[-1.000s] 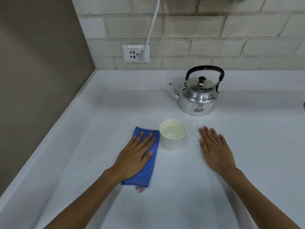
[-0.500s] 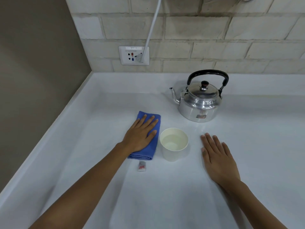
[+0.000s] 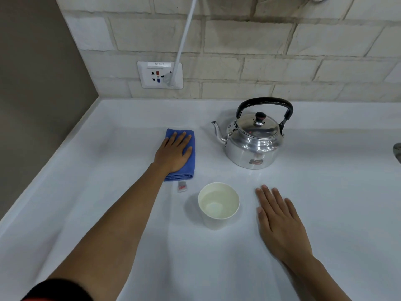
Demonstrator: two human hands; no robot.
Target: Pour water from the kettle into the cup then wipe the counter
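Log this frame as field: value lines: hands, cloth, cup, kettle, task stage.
left hand: flat on the blue cloth, palm down
right hand: flat on the counter, empty, right of the cup
cloth: folded, on the counter left of the kettle, tag at its near edge
cup: upright, water inside
kettle: upright behind the cup, lid on, spout to the left
task stage: pouring looks done, wiping under way
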